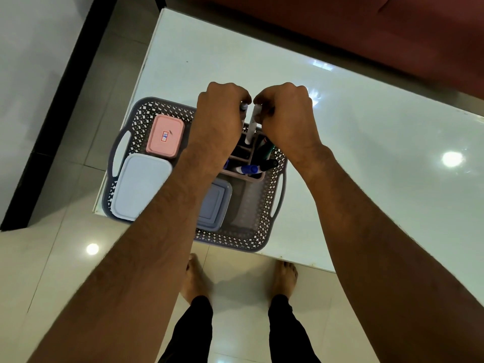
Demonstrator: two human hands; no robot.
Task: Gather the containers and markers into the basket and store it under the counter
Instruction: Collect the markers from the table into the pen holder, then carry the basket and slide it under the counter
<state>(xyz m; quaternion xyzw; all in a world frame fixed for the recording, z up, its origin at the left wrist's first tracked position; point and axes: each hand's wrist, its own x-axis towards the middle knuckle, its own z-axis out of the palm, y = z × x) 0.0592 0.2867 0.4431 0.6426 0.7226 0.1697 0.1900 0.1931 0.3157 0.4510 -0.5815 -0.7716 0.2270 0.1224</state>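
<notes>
A grey lattice basket (262,218) stands at the near left corner of the white table (340,127). Inside lie a pink lidded container (165,137), a pale blue container (141,187) and a darker blue container (213,203). A divided marker holder (245,176) at the basket's far right holds several markers, one with a blue cap (248,169). My right hand (285,113) grips a white marker (253,124) whose lower end dips into the holder. My left hand (220,113) grips another marker (244,107), mostly hidden by my fingers.
The table's near edge runs just in front of my bare feet (284,279) on the tiled floor. A dark red sofa (340,27) stands beyond the table. A black-edged panel (52,113) lies to the left.
</notes>
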